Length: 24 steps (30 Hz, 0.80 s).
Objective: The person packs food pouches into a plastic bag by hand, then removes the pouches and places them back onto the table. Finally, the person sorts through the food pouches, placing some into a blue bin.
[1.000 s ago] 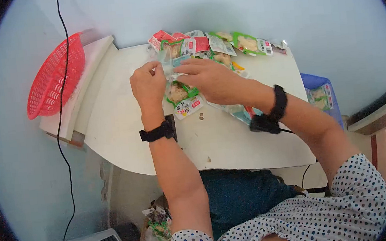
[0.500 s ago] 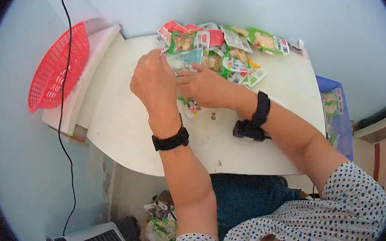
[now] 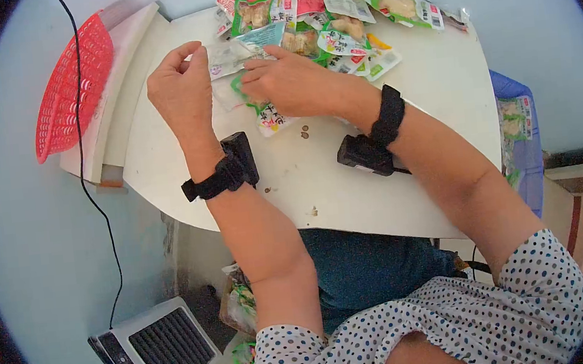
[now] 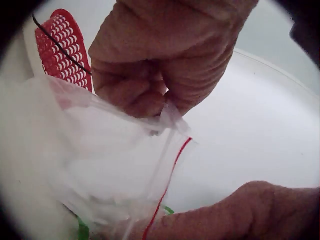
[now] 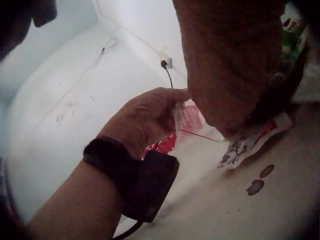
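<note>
My left hand (image 3: pixel 181 87) pinches the edge of a clear zip bag (image 4: pixel 120 170) between thumb and curled fingers. A red line runs along the bag's mouth. My right hand (image 3: pixel 289 87) is at that mouth, to the right, its fingers on a green-edged food packet (image 3: pixel 273 122). The packet's white label shows below the hand, and in the right wrist view the printed packet (image 5: pixel 255 142) emerges from under it. Its upper part is hidden by the hand and film. Just beyond the hands lies a clear and blue printed bag (image 3: pixel 244 50).
Several food packets (image 3: pixel 397 5) are heaped along the back of the white table (image 3: pixel 371 206). A red basket (image 3: pixel 76 90) leans at the left on a white ledge. At the right, a blue crate (image 3: pixel 529 159) holds more packets. Brown spots (image 3: pixel 305 132) mark the tabletop.
The head view has shifted. My left hand has moved left, away from the right hand, still pinching the bag. The packet under my right hand has shifted slightly left on the table.
</note>
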Tool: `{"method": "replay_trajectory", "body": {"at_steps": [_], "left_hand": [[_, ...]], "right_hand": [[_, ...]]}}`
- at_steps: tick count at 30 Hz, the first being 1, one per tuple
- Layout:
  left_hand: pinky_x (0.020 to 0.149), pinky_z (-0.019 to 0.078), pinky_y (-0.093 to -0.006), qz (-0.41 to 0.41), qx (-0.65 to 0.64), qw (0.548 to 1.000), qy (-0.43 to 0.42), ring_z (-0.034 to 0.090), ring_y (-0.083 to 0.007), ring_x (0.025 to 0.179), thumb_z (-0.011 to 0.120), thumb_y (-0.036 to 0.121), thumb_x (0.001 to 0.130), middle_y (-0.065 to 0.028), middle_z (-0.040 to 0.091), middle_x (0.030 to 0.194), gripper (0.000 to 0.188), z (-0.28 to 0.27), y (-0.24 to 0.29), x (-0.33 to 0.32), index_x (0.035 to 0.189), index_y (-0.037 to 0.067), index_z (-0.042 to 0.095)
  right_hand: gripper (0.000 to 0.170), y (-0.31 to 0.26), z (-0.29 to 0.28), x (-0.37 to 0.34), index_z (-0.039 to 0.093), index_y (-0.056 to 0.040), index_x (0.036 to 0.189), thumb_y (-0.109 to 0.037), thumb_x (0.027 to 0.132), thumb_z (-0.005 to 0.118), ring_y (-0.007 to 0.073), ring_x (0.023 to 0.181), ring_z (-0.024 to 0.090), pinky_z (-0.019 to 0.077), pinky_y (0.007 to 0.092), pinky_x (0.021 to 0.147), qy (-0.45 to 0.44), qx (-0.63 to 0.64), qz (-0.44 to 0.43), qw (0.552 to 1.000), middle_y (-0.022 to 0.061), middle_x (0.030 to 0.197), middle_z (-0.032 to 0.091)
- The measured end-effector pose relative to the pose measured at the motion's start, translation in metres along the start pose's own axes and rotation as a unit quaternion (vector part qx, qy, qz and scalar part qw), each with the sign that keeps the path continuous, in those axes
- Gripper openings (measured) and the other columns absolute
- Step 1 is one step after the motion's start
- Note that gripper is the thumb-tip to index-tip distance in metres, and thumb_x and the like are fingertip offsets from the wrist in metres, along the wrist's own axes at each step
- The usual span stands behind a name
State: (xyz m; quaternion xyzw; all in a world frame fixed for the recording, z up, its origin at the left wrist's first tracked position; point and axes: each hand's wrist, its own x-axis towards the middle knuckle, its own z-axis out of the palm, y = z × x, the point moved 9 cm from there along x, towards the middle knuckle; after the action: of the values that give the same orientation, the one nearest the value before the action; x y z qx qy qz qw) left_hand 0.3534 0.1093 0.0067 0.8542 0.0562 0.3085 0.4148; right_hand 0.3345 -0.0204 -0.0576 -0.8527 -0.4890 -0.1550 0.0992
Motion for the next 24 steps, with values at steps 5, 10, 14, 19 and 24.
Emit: {"method": "replay_trajectory", "body": {"at_steps": [5,10,14,19,24], "left_hand": [[0.064,0.0511,-0.0338,0.066,0.124,0.990,0.020,0.065,-0.0204,0.061,0.071,0.023,0.078,-0.0120,0.068,0.068,0.021,0.008,0.010,-0.003,0.092,0.008,0.076],[0.068,0.0529,-0.0372,0.079,0.163,0.983,0.030,0.068,-0.0262,0.066,0.070,0.024,0.078,-0.0149,0.069,0.070,0.019,0.006,0.010,-0.002,0.090,0.010,0.077],[0.064,0.0522,-0.0405,0.081,0.219,0.969,0.081,0.066,-0.0306,0.069,0.067,0.017,0.080,-0.0139,0.069,0.074,0.012,-0.011,0.011,-0.004,0.087,0.010,0.075],[0.065,0.0526,-0.0407,0.109,0.298,0.928,0.196,0.067,-0.0298,0.071,0.068,0.023,0.083,-0.0094,0.070,0.079,0.012,-0.031,0.024,-0.011,0.090,0.016,0.075],[0.062,0.0521,-0.0393,0.119,0.306,0.918,0.222,0.067,-0.0279,0.073,0.067,0.021,0.083,-0.0055,0.069,0.083,0.010,-0.029,0.032,-0.015,0.088,0.015,0.073]], "right_hand": [[0.016,-0.001,0.003,0.001,0.069,-0.0105,0.092,-0.014,0.078,0.063,0.0247,0.105,0.062,0.0398,0.0507,0.099,-0.036,0.000,0.007,0.999,0.0071,0.098,0.067],[0.015,0.005,-0.010,0.002,0.070,-0.0103,0.089,-0.011,0.078,0.060,0.0297,0.095,0.066,0.0467,0.0474,0.091,0.013,0.078,0.015,0.997,0.0114,0.092,0.068],[0.021,0.045,-0.034,0.001,0.070,-0.0053,0.091,-0.001,0.077,0.055,0.0327,0.084,0.066,0.0510,0.0412,0.081,0.123,0.192,0.134,0.965,0.0144,0.088,0.069],[0.022,0.080,-0.063,-0.022,0.070,-0.0022,0.094,-0.002,0.077,0.055,0.0334,0.078,0.066,0.0520,0.0399,0.074,0.218,0.168,0.245,0.930,0.0178,0.087,0.069],[0.026,0.084,-0.043,-0.022,0.069,-0.0004,0.101,-0.010,0.078,0.060,0.0318,0.092,0.065,0.0505,0.0403,0.083,0.186,0.100,0.250,0.945,0.0169,0.094,0.069]]}}
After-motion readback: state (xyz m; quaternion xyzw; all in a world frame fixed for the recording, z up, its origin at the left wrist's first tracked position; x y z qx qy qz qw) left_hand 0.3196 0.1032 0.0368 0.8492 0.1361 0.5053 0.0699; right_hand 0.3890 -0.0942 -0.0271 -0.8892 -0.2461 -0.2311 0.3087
